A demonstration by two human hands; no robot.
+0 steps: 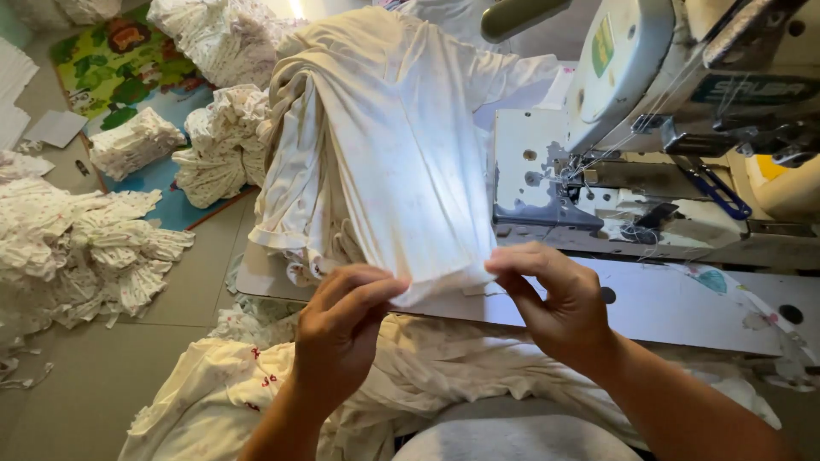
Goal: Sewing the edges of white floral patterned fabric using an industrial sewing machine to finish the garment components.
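Cream fabric (384,162) draped over a white sewing table (675,307), left of the sewing machine (649,111); bundles of cut cloth (85,248) on the tiled floor further left. Hem pinched between closed fingers of left hand (342,329) and right hand (555,299)

Left hand (342,329) and right hand (555,303) raised side by side, forearms converging, fingertips in pinch grip.
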